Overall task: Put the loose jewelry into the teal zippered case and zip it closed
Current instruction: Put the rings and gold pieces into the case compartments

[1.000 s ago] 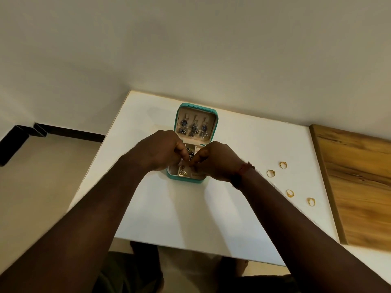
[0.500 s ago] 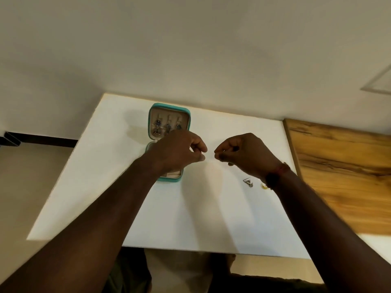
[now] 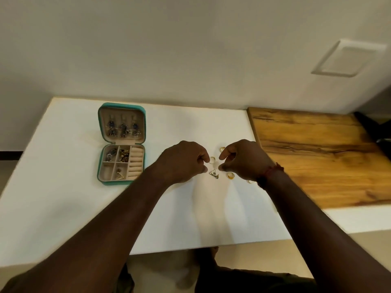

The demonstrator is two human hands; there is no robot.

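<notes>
The teal zippered case (image 3: 121, 106) lies open at the back left of the white table (image 3: 63, 187). Dark drop earrings hang in its lid, and its tray holds jewelry, including a gold triangle earring (image 3: 119, 176). To its right, a second triangle earring (image 3: 213, 174) and several gold rings (image 3: 212, 160) lie loose on the table. My left hand (image 3: 184, 161) hovers with curled fingers, its fingertips beside one ring and the triangle earring, holding nothing I can see. My right hand (image 3: 243, 159) faces it, thumb and forefinger parted just above the earring.
A wooden board (image 3: 317, 155) covers the table's right part, close to the rings. More gold rings (image 3: 230, 175) lie under and beside my right hand. The wall runs along the table's far edge. My legs show below the near edge.
Both hands left the case and moved right to the loose rings and triangle earring. The camera view swung right, so the case now sits uncovered at the left.
</notes>
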